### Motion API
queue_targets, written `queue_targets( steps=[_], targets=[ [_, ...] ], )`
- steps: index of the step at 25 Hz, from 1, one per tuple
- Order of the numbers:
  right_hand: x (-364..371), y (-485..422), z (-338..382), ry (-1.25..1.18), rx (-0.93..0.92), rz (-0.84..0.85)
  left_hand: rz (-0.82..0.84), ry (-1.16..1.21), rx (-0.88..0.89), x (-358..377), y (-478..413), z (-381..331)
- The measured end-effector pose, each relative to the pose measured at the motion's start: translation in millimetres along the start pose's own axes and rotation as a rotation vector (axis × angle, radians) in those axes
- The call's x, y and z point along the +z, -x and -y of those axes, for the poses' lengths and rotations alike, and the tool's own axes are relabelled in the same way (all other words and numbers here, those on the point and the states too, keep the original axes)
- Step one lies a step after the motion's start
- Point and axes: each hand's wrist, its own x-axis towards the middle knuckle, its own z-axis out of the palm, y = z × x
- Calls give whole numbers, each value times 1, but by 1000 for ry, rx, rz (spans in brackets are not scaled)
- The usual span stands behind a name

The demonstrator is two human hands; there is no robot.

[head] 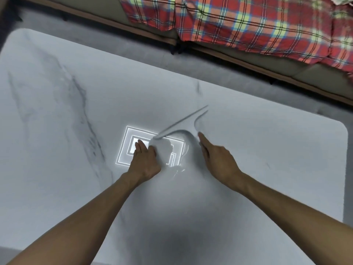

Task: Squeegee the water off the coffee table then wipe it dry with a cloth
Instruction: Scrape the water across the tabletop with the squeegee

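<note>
The white marble coffee table (248, 150) fills the view. A white squeegee (183, 121) rests with its blade on the tabletop near the middle, blurred by motion. My right hand (217, 159) holds its handle from the near side, index finger stretched along it. Just left of it, my left hand (146, 161) grips a white cloth (164, 150) lying on the table. A thin film of water (178, 169) glints just in front of the cloth.
A ceiling lamp's reflection (126, 150) shines on the tabletop beside my left hand. Beyond the table's far edge stands a sofa (286, 71) draped with a red plaid blanket (248, 22). Grey floor (114, 39) lies between them.
</note>
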Motion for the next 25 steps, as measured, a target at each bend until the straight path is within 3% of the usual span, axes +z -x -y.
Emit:
queue_targets(
  steps=[4, 6, 9, 14, 16, 19, 23, 25],
  targets=[
    [-18, 74, -54, 36, 73, 115, -117, -23, 78, 10, 12, 0],
    [-36, 80, -68, -21, 74, 49, -122, -45, 111, 23, 25, -5],
    [-69, 29, -79, -101, 107, -183, -123, -87, 74, 43, 43, -11],
    [-100, -74, -80, -438, 447, -244, -83, -86, -22, 54, 48, -14],
    [-82, -72, -77, -382, 452, -215, -83, -9, -61, 54, 45, -19],
    [-45, -20, -74, -203, 320, -138, -95, 48, -104, 54, 44, -25],
    [-29, 63, -77, -104, 284, 128, -72, 44, -126, 50, 46, -30],
    [-42, 64, -79, -112, 251, 116, -57, 33, -135, 47, 47, -31]
  ],
)
